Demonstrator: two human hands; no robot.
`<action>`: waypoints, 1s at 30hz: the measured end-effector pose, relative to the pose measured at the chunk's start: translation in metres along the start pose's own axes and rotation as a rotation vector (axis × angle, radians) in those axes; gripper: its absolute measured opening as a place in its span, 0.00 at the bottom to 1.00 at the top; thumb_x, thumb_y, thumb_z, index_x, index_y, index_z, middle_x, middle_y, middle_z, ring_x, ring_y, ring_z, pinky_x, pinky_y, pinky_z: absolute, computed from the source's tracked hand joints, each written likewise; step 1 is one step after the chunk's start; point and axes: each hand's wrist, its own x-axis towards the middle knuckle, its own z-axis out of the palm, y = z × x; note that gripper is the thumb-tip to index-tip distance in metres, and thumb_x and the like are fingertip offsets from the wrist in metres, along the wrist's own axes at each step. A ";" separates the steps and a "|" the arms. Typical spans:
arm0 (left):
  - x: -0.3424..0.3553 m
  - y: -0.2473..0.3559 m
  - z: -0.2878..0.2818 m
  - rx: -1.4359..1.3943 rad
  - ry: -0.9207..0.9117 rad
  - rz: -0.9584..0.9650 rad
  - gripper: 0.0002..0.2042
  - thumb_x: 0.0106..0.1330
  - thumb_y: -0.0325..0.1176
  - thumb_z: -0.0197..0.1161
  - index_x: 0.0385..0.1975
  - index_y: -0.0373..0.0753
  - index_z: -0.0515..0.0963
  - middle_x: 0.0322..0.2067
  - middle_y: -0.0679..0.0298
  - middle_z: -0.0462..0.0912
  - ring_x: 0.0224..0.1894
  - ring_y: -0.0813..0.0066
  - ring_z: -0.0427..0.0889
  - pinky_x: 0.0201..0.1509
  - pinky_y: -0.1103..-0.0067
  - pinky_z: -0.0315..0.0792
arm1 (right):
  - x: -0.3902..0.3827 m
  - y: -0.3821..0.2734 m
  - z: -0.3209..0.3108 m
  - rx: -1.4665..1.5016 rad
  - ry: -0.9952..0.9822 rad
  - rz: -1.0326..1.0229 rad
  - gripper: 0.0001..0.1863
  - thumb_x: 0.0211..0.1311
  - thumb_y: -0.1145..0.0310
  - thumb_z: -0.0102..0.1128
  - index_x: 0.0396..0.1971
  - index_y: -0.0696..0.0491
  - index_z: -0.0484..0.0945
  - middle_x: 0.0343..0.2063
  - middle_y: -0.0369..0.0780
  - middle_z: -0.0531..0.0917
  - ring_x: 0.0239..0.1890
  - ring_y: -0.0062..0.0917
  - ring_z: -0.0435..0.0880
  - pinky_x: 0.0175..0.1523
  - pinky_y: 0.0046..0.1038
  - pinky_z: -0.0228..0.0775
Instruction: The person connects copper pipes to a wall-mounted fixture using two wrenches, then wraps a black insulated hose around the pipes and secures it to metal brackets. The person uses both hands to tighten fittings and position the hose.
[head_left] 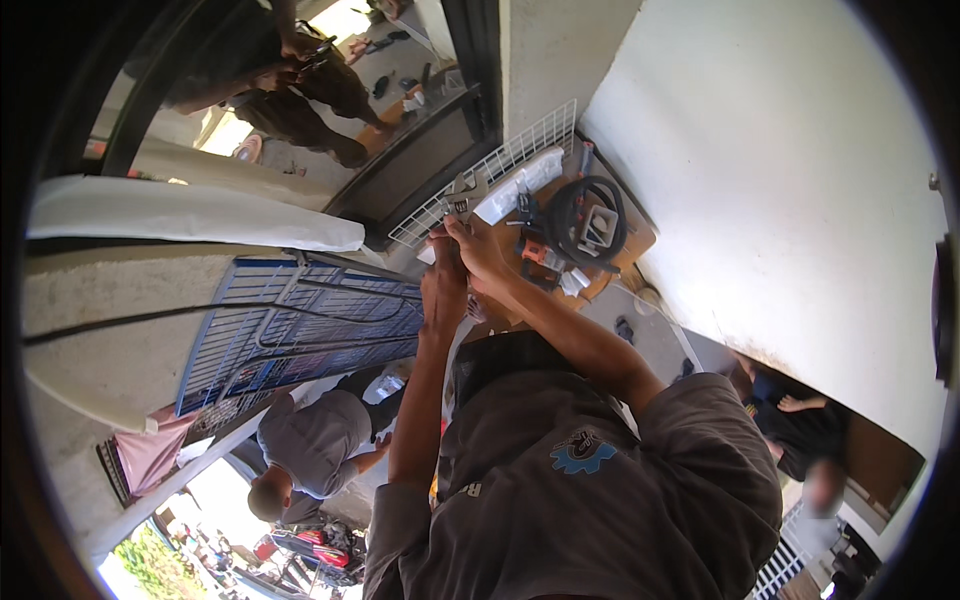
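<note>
An adjustable wrench (462,197) with a silver head points upward above my hands, in front of a white wire grid. My right hand (482,252) is closed, its thumb and fingers near the wrench's lower end, and appears to grip it. Pressed against it, my left hand (443,288) is closed too, its fingers reaching up just below the wrench head. The wrench's handle is hidden, and I cannot make out what the left fingers hold.
A wooden table (632,250) beyond my right forearm bears a coiled black hose (618,232), an orange power tool (541,252) and a long white package (520,186). Blue metal grilles (300,322) lean at left. Dark-framed glass (420,120) reflects figures. People (318,440) are at lower left and lower right.
</note>
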 end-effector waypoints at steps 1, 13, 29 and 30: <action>0.001 -0.006 0.017 -0.009 -0.040 -0.003 0.25 0.75 0.34 0.54 0.68 0.40 0.55 0.38 0.36 0.85 0.39 0.30 0.83 0.38 0.47 0.74 | 0.002 0.008 -0.017 -0.026 0.057 0.021 0.18 0.73 0.58 0.64 0.47 0.59 0.73 0.38 0.42 0.87 0.42 0.27 0.87 0.50 0.32 0.80; 0.008 -0.256 0.296 0.081 -0.524 -0.069 0.26 0.74 0.35 0.55 0.69 0.37 0.57 0.43 0.36 0.84 0.43 0.28 0.82 0.43 0.42 0.72 | 0.052 0.227 -0.291 -0.184 0.679 0.332 0.10 0.71 0.73 0.63 0.47 0.59 0.77 0.33 0.37 0.85 0.36 0.21 0.85 0.44 0.27 0.77; 0.158 -0.576 0.578 0.198 -0.275 -0.364 0.19 0.76 0.39 0.56 0.60 0.35 0.67 0.38 0.39 0.85 0.41 0.39 0.84 0.42 0.53 0.73 | 0.249 0.481 -0.544 -0.826 0.271 0.368 0.24 0.69 0.56 0.64 0.53 0.60 0.76 0.40 0.50 0.88 0.43 0.40 0.89 0.47 0.36 0.79; 0.165 -0.590 0.592 0.226 -0.252 -0.336 0.20 0.76 0.38 0.57 0.61 0.35 0.67 0.37 0.39 0.85 0.40 0.40 0.85 0.41 0.53 0.73 | 0.242 0.476 -0.548 -0.774 0.285 0.369 0.25 0.68 0.55 0.64 0.54 0.60 0.76 0.40 0.50 0.88 0.42 0.41 0.89 0.48 0.37 0.79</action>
